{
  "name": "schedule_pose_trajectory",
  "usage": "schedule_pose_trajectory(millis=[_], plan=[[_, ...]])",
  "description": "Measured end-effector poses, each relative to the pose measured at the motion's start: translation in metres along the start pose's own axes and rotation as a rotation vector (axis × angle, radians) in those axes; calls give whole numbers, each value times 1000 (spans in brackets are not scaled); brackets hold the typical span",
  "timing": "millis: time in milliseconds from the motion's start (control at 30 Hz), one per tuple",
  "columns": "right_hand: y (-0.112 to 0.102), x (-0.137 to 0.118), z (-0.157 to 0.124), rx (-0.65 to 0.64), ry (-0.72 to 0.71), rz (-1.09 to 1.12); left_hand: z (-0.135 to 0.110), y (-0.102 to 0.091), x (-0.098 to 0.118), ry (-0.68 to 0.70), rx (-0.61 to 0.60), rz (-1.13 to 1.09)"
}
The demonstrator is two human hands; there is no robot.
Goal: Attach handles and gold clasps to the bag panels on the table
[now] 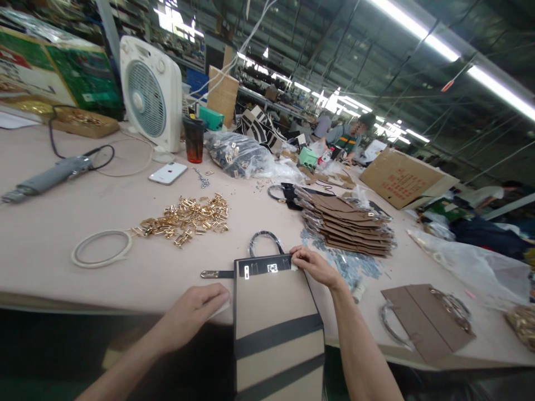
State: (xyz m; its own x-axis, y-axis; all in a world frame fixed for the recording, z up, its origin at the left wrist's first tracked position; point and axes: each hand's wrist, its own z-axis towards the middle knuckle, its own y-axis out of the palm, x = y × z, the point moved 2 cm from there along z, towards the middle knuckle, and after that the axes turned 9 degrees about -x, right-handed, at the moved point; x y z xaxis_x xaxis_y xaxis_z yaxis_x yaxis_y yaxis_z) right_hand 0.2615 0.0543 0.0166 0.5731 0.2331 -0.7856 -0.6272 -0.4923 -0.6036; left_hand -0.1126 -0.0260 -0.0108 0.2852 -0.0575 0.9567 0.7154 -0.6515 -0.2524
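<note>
A beige handbag panel [276,301] with black stripes lies before me, its lower part hanging over the table edge. Its dark top band carries small metal plates, and a plastic-wrapped loop handle [266,234] rises from it. From its left side sticks a black strap with a metal tip [210,274]. My right hand [313,264] is closed at the panel's top right corner, pinching a small whitish strip [295,263] there. Just left of the panel, my left hand [198,309] is closed on a small white piece of paper [223,307], partly hidden by the fingers.
Gold metal fittings [188,220] lie heaped beyond, near a tape roll [102,249], a phone [168,172] and a power screwdriver [54,177]. A fan [150,94] and drink cup [194,139] stand behind. Stacked brown panels [346,223] and a brown bag piece [426,320] lie right.
</note>
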Motion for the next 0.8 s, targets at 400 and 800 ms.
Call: schedule_pose_trajectory(millis=[400,800], plan=[[10,14,4,115,163,342,1,2,-5,10,32,-184],[19,27,3,339,317,351,-12,3,11,9,17,-2]])
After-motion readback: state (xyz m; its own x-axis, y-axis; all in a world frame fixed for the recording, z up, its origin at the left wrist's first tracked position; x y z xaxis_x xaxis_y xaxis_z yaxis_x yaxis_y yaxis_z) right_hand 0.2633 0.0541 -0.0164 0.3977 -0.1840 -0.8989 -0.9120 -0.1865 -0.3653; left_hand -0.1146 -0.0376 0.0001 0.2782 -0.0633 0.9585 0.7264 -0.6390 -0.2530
